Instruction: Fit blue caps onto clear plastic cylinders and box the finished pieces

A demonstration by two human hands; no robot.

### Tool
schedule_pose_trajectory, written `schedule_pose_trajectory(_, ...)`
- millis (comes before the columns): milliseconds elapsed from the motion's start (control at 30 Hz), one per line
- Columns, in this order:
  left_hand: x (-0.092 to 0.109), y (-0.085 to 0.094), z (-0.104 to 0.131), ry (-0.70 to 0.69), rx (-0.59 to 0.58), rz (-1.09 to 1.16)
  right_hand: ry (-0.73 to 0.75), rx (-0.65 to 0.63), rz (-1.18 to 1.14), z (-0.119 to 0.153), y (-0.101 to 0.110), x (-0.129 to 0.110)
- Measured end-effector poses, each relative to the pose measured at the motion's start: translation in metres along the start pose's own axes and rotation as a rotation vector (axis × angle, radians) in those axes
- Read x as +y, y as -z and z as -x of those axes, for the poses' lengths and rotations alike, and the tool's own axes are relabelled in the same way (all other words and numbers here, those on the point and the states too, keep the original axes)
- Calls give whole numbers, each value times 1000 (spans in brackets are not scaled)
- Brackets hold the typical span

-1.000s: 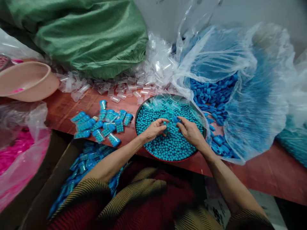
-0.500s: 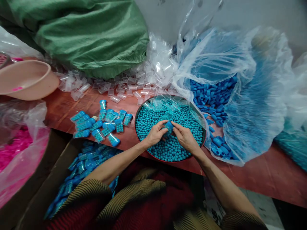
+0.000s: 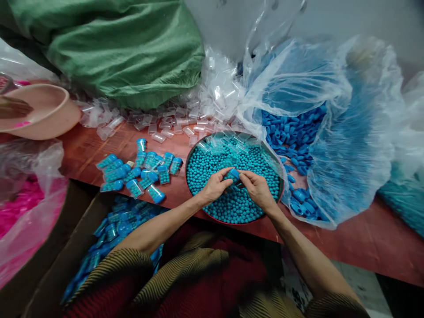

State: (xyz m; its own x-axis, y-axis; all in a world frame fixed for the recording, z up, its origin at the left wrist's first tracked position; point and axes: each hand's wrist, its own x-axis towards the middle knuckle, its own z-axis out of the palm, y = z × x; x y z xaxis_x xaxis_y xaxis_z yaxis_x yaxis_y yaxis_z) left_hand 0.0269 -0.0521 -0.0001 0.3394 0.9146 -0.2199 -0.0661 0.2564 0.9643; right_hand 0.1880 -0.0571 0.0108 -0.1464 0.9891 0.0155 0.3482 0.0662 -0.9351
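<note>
Both hands pinch the small, light, likely stiff bottle, best gripped by its sides, at frame centre.

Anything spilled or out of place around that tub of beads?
Slightly odd: a few clear containers lie on the beads at the far side of the tub, perhaps strays from the heap behind, perhaps deliberate. I see no beads spilled on the table.

Behind the long reddish-brown desk I see a plain grey wall, dimly lit, with dark marks up high.
</note>
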Motion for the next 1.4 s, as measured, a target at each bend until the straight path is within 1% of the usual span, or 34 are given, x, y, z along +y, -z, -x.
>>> schedule_pose_trajectory(100,-1,0,2,-1,2,-5,20,21,74,2,-1,0)
schedule_pose_trajectory(200,0,-3,4,-16,29,-37,30,64,67,3,-4,0)
schedule_pose_trajectory(300,5,-6,6,-3,58,-56,48,104,81,5,-7,-3)
schedule_pose_trajectory(400,11,-7,7,-16,40,-18,86,160,108,6,-6,-7)
schedule_pose_trajectory(467,13,-6,8,-35,29,1,118,110,124,7,-4,-8)
schedule_pose_trajectory(600,7,-6,9,-57,54,-40,157,-95,182,6,1,-5)
schedule_pose_trajectory(667,4,-5,9,-63,87,-65,165,-127,193,4,4,-3)
schedule_pose_trajectory(733,3,-3,8,-37,94,-67,169,-156,152,1,9,-3)
schedule_pose_trajectory(767,3,-1,7,-14,77,-63,158,-184,106,-1,12,-3)
schedule_pose_trajectory(833,6,4,6,16,13,-66,97,-236,-23,-6,17,-4)
schedule_pose_trajectory(867,7,7,6,15,-20,-77,50,-243,-93,-8,19,-4)
schedule_pose_trajectory(933,10,11,6,7,-61,-101,-43,-182,-208,-12,20,-3)
schedule_pose_trajectory(1000,12,11,8,6,-63,-116,-77,-91,-255,-14,16,-3)
schedule_pose_trajectory(1033,13,10,10,0,-52,-125,-64,-56,-235,-13,12,-3)
schedule_pose_trajectory(1100,14,6,11,-48,-6,-153,16,-29,-94,-10,6,-5)
schedule_pose_trajectory(1167,14,1,12,-124,50,-170,137,-54,114,-5,0,-9)
schedule_pose_trajectory(1233,14,-3,12,-170,85,-147,243,-108,299,1,-6,-14)
schedule_pose_trajectory(1300,15,-6,11,-173,88,-102,305,-136,449,7,-11,-17)
schedule_pose_trajectory(1400,17,-7,10,-149,85,-54,332,-119,637,11,-19,-15)
